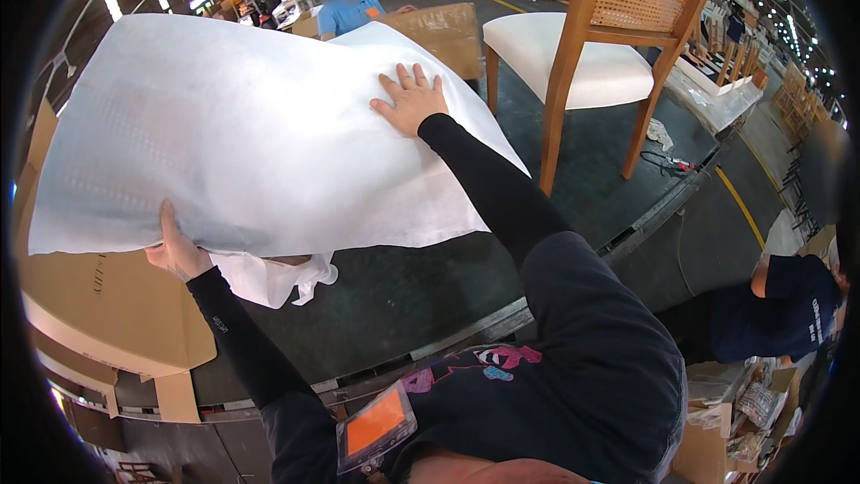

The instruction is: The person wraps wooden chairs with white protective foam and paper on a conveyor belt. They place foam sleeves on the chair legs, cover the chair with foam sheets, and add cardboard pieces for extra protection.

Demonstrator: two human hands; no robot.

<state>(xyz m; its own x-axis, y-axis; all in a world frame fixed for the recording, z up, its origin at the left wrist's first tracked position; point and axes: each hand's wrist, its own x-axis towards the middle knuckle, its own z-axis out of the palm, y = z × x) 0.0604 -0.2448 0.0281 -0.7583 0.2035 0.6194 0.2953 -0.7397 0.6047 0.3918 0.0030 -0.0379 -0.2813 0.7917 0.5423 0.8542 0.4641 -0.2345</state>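
Observation:
A large white wrapping sheet (242, 134) lies over something bulky on the dark green worktable (430, 282). Through its left part a faint dotted pattern shows; the rest of what it covers is hidden. My left hand (182, 251) grips the sheet's near edge, thumb on top and fingers underneath. Farther right, my right hand (415, 103) rests flat on the sheet with its fingers spread. Crumpled white wrapping (273, 280) sticks out below the near edge. To the right stands a wooden chair (573, 58) with a cane back and white seat.
An opened cardboard box (116, 314) lies at the left. Across the table a person in blue (354, 11) is beside a brown carton (443, 36). A red-handled tool (683, 164) with a cord lies near the right edge. Another person (779, 309) bends by boxes at lower right.

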